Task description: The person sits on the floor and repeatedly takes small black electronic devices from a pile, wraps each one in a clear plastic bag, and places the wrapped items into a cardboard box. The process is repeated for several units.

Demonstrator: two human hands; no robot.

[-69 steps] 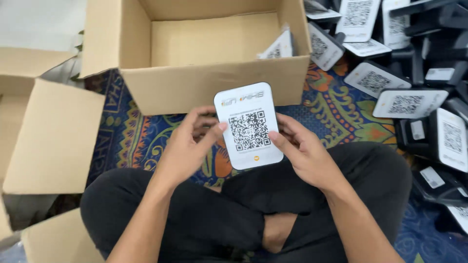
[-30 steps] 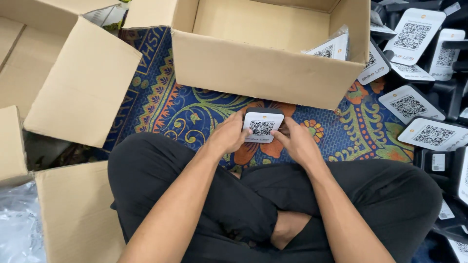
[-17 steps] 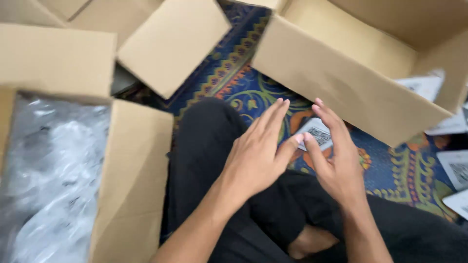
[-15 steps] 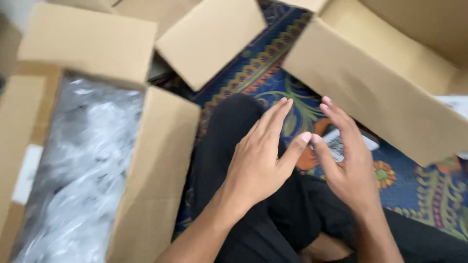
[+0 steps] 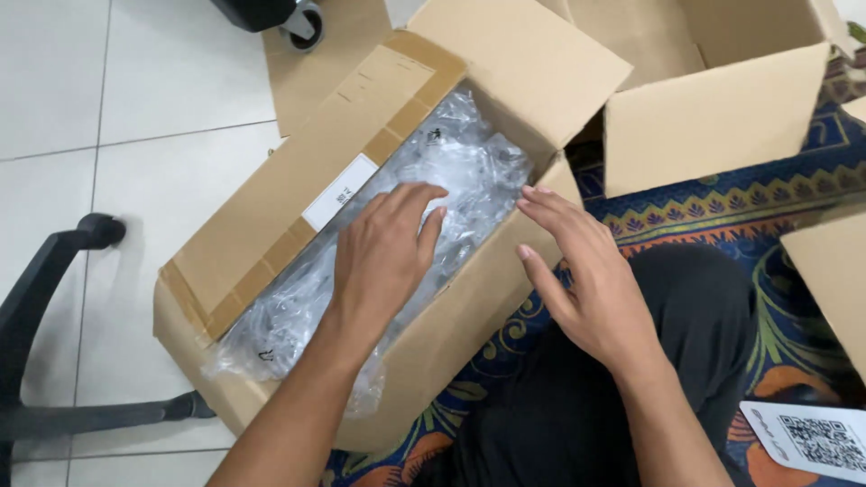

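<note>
My left hand (image 5: 386, 255) reaches into an open cardboard box (image 5: 271, 207) on my left and rests, fingers spread, on the crumpled clear plastic bags (image 5: 469, 167) that fill it. My right hand (image 5: 586, 280) hovers open beside the box's near flap, holding nothing. A white card device with a square code (image 5: 807, 440) lies on the patterned blue rug (image 5: 713, 203) at the lower right, apart from both hands. My crossed legs in black trousers (image 5: 631, 397) take up the bottom of the view.
A second open cardboard box (image 5: 713, 117) stands at the upper right, and another flap (image 5: 834, 280) juts in at the right edge. A black office chair base (image 5: 54, 271) and a castor (image 5: 302, 18) stand on the white tiled floor (image 5: 108, 90).
I turned left from the big box to the box of plastic bags. Both hands let go of the white code device, now on the rug. My left hand moved onto the bags.
</note>
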